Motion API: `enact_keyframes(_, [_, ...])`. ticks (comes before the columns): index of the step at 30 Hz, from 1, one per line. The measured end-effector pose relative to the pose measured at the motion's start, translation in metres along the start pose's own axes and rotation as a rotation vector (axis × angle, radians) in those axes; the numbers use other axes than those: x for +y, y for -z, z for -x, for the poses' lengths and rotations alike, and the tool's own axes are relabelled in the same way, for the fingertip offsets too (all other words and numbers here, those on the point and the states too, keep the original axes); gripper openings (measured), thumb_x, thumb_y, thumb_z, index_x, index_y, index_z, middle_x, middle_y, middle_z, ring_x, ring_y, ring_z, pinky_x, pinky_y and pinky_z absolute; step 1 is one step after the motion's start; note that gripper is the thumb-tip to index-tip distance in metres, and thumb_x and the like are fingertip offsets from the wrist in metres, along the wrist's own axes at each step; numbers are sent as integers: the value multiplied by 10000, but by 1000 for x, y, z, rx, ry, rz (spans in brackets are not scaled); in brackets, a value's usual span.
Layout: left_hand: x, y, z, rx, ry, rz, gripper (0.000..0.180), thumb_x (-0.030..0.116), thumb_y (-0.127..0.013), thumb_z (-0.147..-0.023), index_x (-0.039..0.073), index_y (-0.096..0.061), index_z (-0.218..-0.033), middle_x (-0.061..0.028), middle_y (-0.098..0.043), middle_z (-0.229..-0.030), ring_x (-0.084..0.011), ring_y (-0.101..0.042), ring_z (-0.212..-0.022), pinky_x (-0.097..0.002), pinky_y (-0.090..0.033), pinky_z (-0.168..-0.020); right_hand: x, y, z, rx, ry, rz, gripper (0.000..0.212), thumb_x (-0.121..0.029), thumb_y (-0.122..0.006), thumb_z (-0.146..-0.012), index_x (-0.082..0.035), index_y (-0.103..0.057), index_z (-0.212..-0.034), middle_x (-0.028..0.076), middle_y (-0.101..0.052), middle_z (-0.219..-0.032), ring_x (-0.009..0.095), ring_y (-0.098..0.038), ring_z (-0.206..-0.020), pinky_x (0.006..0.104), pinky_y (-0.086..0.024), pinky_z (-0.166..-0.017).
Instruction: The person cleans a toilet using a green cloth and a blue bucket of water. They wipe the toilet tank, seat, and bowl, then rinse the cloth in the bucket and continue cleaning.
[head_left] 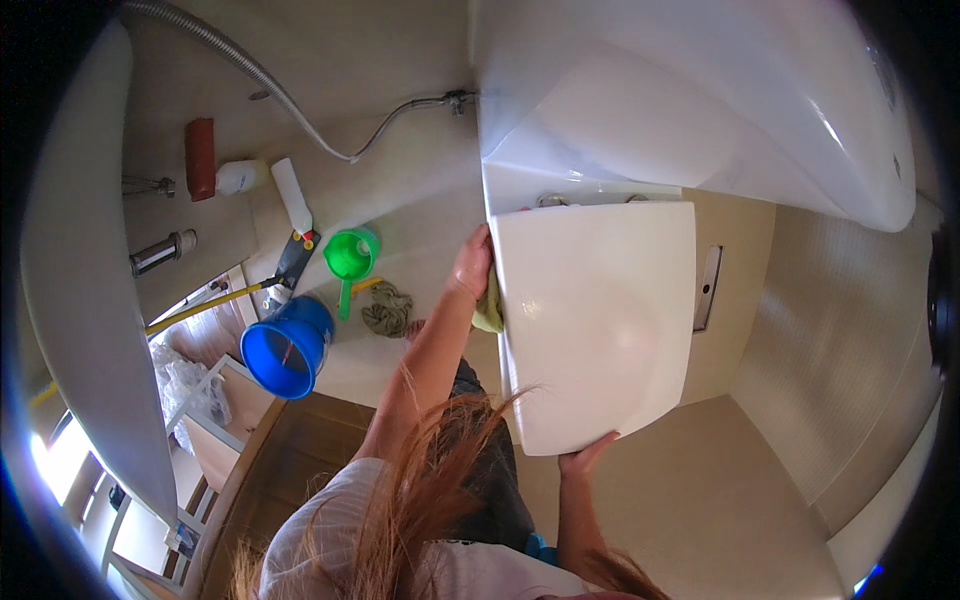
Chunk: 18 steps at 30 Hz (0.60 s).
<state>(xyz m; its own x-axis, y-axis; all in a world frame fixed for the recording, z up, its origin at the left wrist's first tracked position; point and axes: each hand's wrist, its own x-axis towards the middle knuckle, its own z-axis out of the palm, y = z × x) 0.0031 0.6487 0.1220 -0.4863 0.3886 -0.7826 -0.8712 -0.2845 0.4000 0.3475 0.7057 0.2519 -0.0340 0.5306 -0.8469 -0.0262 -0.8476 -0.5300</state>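
one white toilet lid [600, 325] fills the middle of my feed. the left hand [472, 264] touches its left edge over a yellow-green cloth [488, 309], fingers too hidden for me to judge how closed. the right hand [584, 458] curls around the front edge, gripping it, fingers partly concealed. writing on the white bottle [291, 195] is unreadable.

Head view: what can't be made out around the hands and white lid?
Left hand, head view: fingertips hidden at the edge of the white lid.
Right hand, head view: some fingers hidden by the lid.
Yellow-green cloth, head view: partly covered by left hand and lid.
Lid's underside, head view: faces away from the camera.
Dark object, head view: cut off by right rim.
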Motion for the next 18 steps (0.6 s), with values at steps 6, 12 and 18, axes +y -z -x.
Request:
enact_keyframes(6, [42, -53, 32, 212, 13, -227, 526, 438, -337, -878, -12, -532, -1070, -114, -560, -1051, -205, -521, -939, -309, -393, -837, 16, -9, 8, 26, 5, -60, 802, -679, -368, -746, -124, -237, -1309, 69, -310, -1316, 263, -316, -1188, 433, -274, -982])
enact_keyframes(12, [41, -20, 20, 405, -154, -1271, 514, 501, -377, -842, 57, -573, -1012, -157, -611, -834, -308, -578, -808, -384, -446, -706, 8, -7, 9, 37, -5, -40, 789, -675, -347, -758, -127, -228, -1314, 67, -303, -1322, 264, -310, -1193, 427, -278, -982])
enact_keyframes(18, [91, -41, 52, 256, -364, -1609, 381, 446, -526, -781, 124, -578, -977, -82, -607, -756, -269, -590, -754, -406, -454, -633, 3, 3, -7, 10, -8, -17, 795, -684, -326, -758, -131, -222, -1320, 55, -300, -1328, 260, -315, -1191, 418, -282, -981])
